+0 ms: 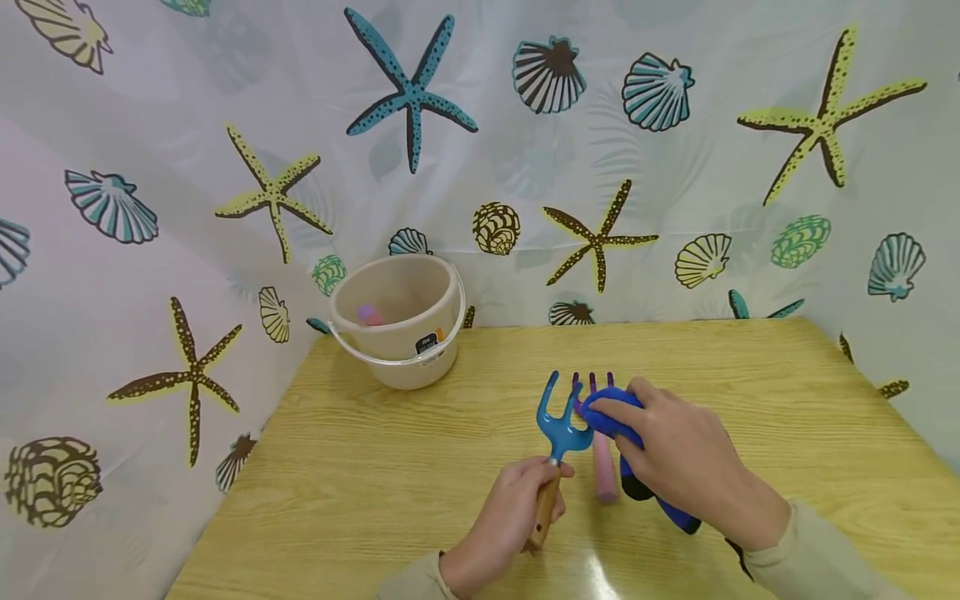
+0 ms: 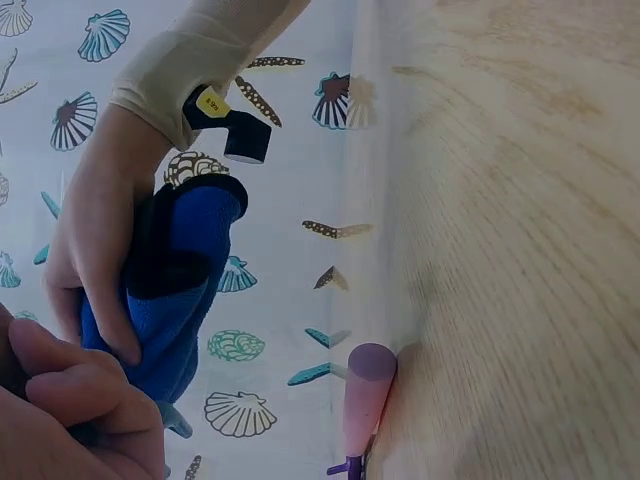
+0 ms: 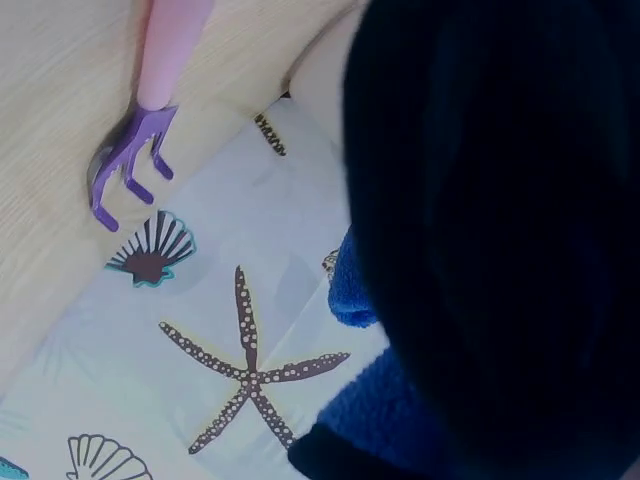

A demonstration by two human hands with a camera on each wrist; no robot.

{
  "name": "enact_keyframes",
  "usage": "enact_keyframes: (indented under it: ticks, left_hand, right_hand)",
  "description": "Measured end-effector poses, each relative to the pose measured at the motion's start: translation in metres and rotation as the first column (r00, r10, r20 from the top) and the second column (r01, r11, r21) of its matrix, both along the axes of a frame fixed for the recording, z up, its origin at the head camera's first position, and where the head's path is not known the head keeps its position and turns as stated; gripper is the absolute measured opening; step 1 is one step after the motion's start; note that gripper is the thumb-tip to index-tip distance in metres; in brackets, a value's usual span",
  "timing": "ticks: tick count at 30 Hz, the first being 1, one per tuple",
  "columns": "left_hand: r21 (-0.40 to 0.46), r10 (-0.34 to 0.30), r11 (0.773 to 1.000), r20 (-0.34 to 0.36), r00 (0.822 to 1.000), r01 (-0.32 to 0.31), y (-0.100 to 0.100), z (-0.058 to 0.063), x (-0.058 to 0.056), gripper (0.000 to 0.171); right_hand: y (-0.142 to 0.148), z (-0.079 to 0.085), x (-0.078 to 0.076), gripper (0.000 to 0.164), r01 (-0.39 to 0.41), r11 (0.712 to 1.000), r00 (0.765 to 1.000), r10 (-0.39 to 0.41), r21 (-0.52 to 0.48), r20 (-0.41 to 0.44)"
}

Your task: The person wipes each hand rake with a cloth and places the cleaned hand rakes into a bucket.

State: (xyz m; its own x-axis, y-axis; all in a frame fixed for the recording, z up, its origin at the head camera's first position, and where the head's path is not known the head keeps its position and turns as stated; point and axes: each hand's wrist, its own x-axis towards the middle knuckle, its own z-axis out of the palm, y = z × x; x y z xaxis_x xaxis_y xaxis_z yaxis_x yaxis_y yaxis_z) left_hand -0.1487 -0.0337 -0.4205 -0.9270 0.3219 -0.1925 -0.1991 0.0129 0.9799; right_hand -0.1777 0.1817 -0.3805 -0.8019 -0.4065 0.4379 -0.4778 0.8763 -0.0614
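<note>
Blue hand fork point(image 1: 564, 433) is held up over the wood-grain table point(image 1: 375, 467), its tines pointing away from the person and its wooden handle wrapped in the curled fingers of the left hand point(image 1: 517, 504). The right hand point(image 1: 678, 450) grips a bunched blue cloth with black edging point(image 2: 175, 330), thumb and fingers folded about it, and brings it against the right side of the fork's head, where it hides part of the metal; whether it is wrapped around a tine or merely laid against it cannot be told. The step in hand looks like wiping the fork's head. Just beyond, a rake with a pink handle and purple tines point(image 1: 604, 471) lies on the table, partly behind the cloth; the bucket point(image 1: 412, 377) stands well apart, toward the back left, with a small purple and pink object point(image 1: 369, 313) inside. The next move probably calls for a steady left grip while the cloth is drawn along each tine and into the gaps between them; loose folds could snag on the tips.
</note>
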Motion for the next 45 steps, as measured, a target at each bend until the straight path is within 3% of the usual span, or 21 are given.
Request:
enact_keyframes:
  ticks: [9,16,22,32,39,45]
  left_hand:
    - [0.082,0.008,0.997,-0.023,1.0,-0.006,-0.001,-0.002,-0.009,0.021]
    - [0.021,0.028,0.999,-0.06,0.998,-0.026,-0.003,-0.002,-0.016,0.017]
    - [-0.008,0.003,1.0,-0.02,1.0,-0.003,-0.003,-0.004,-0.019,0.021]
    - [-0.005,0.021,1.0,-0.014,1.0,-0.021,0.0,-0.006,-0.016,0.021]
    - [0.029,0.02,0.999,-0.028,0.999,-0.019,-0.002,-0.008,-0.013,0.011]
    - [0.033,0.026,0.999,-0.026,0.999,-0.025,-0.003,-0.009,-0.01,0.013]
  right_hand:
    - [-0.003,0.005,0.002,0.036,-0.015,0.999,1.0,0.015,-0.049,0.005]
    - [-0.005,0.013,0.001,0.037,-0.035,0.997,0.999,0.033,-0.065,-0.038]
    - [-0.009,0.019,-0.002,0.037,-0.074,0.994,0.994,0.066,-0.08,-0.089]
    - [-0.02,0.009,-0.006,0.034,-0.047,0.999,0.999,0.047,-0.02,0.006]
    - [-0.037,-0.001,0.013,0.033,-0.169,0.985,0.985,0.168,0.023,0.046]
    - [-0.03,-0.004,0.002,0.033,-0.068,0.998,0.997,0.069,-0.012,0.037]
